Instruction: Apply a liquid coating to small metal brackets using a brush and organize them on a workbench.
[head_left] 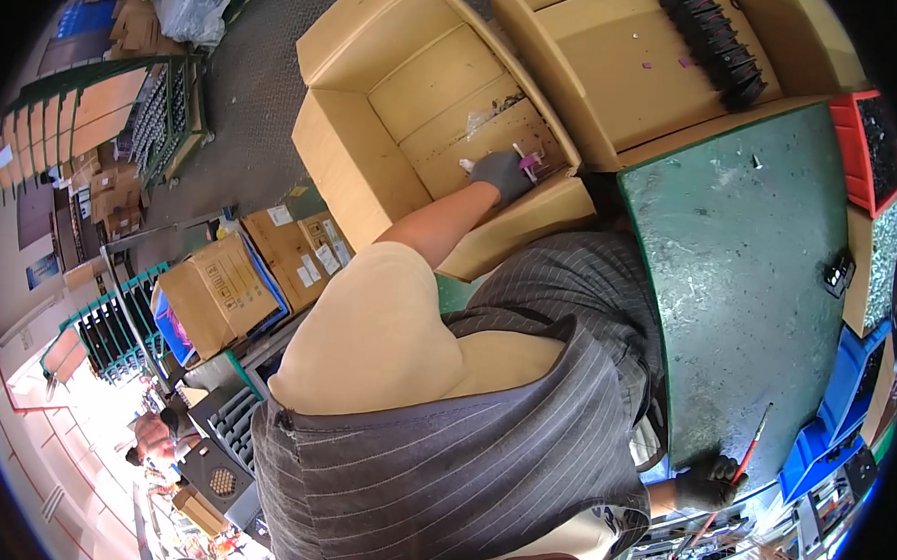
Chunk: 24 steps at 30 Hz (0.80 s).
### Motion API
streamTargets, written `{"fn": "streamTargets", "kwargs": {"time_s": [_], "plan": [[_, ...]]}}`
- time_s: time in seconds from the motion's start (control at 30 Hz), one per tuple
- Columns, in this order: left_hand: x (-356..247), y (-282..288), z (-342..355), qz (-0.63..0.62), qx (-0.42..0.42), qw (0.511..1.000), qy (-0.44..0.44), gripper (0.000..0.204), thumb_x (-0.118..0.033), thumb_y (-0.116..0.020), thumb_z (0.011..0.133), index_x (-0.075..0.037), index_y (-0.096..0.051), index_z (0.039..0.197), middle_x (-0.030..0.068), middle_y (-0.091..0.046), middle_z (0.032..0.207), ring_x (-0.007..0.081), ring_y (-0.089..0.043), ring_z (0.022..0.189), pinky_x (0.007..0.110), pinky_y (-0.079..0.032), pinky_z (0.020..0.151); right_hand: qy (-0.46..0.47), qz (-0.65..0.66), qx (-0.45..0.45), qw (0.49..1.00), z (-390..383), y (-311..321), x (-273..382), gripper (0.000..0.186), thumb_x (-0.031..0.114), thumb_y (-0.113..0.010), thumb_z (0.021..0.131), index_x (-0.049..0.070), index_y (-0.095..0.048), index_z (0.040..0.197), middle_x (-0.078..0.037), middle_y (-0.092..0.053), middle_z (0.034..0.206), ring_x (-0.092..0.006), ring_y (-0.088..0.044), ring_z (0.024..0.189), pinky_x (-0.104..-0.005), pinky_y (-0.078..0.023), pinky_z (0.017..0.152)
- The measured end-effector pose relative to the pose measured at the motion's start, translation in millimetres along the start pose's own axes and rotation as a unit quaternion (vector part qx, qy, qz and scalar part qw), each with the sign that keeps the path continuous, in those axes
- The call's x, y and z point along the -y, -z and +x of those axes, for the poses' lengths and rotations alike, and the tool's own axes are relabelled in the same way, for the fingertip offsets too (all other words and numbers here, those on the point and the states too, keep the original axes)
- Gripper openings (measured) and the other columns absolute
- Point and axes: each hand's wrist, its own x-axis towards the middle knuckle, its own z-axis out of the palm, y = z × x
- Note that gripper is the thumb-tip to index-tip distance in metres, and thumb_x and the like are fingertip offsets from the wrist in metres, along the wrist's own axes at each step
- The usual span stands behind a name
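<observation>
My left hand (502, 179), in a grey glove, reaches down into an open cardboard box (407, 138). Its fingers close at a small purple and white piece (530, 164), whose exact kind I cannot make out. A small white bit (465, 166) shows on the other side of that hand. Loose debris lies on the box floor. Low at the right, beside the green-topped table (733, 292), my right hand (710, 483) wears a dark glove. It is closed around a thin red-handled tool (751, 448) with a slim dark tip that slants upward.
A second carton (598, 76) holds a row of black parts (714, 46). On the table are a small screw (757, 161) and a black part (838, 272). Red (865, 148) and blue bins (835, 407) line its right edge. Stacked cartons (218, 290) stand at left.
</observation>
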Motion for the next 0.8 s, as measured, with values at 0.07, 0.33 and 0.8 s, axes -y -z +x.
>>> {"fn": "streamTargets", "kwargs": {"time_s": [0.07,0.33,0.8], "plan": [[19,-8,6,-0.015,0.006,1.0,0.006,0.043,-0.044,-0.052,0.077,-0.005,-0.065,0.091,0.0216,-0.063,0.091,0.0362,-0.061,0.084,0.041,-0.048,0.076,-0.034,0.017,0.028,0.999,-2,0,4,0.022,0.019,-0.045,0.085,-0.002,-0.054,0.085,-0.005,-0.038,0.066,-0.0124,-0.032,0.051,-0.0223,-0.027,0.045],[75,60,14,-0.359,-0.166,0.917,-0.045,0.034,-0.025,-0.067,0.073,-0.007,-0.062,0.101,0.0092,-0.065,0.084,0.0211,-0.061,0.075,0.032,-0.047,0.069,-0.042,0.123,0.067,0.989,8,-9,0,0.022,0.019,-0.046,0.085,-0.003,-0.048,0.079,-0.006,-0.037,0.068,-0.0114,-0.031,0.052,-0.0215,-0.028,0.044],[-211,166,-88,-0.596,0.358,0.603,-0.392,0.036,-0.028,-0.058,0.078,-0.008,-0.049,0.106,0.0036,-0.051,0.074,0.0131,-0.049,0.069,0.025,-0.042,0.058,-0.04,0.207,0.126,0.969,21,-65,4,0.021,0.019,-0.051,0.082,0.0,-0.05,0.092,0.0,-0.036,0.064,-0.0086,-0.03,0.047,-0.0203,-0.027,0.041]]}}
